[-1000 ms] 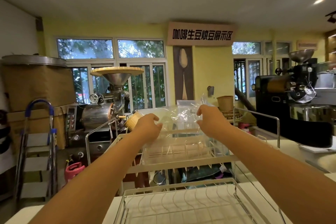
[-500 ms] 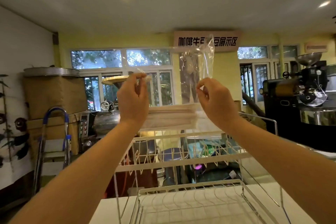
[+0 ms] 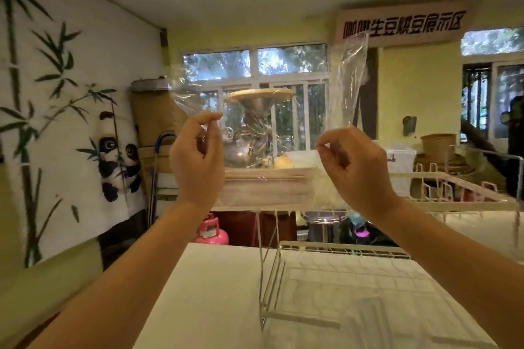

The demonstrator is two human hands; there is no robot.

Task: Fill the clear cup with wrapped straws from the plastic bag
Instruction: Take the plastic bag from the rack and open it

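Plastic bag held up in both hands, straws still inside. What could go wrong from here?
1. Both the left hand and the right hand only pinch the thin film of the plastic bag; the wrapped straws weigh down its bottom, so a pinch may slip.
2. Pulling the film apart could tear it and spill straws onto the wire rack.
3. No clear cup is in view, so the pour target is unconfirmed.

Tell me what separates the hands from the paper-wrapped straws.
The clear plastic bag itself: the tan paper-wrapped straws lie across its bottom while the left hand and right hand pinch its film higher up. No clear cup is visible.
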